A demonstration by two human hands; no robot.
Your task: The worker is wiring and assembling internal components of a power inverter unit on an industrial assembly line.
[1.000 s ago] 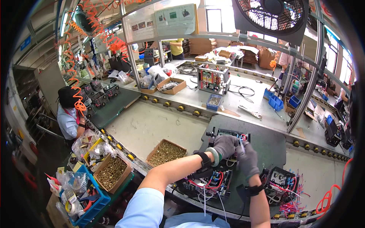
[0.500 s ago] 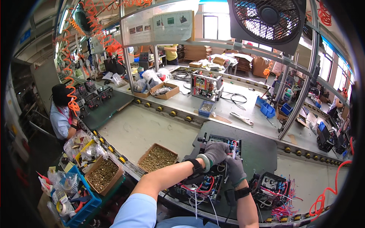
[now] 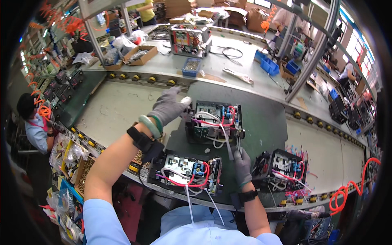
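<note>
A black, box-shaped electronic unit with an open top [image 3: 214,122] sits on a flat, smooth, dark green board [image 3: 265,122], showing silvery metal plates, glossy pinkish-red cables and looped, soft white wires. The grey fabric-gloved left hand [image 3: 166,107] is just beside its upper left corner, fingers stretched out and parted from the thumb. The grey fabric-gloved right hand [image 3: 243,166] is at its lower right, fingers drawn close by a slim, straight, pale piece [image 3: 239,143]; whether they clamp it I cannot tell. Nearer the body lies a similar black, open-topped unit [image 3: 185,171] trailing narrow white strips [image 3: 190,204]. Farther right curls a glossy orange-red coiled hose [image 3: 347,193].
</note>
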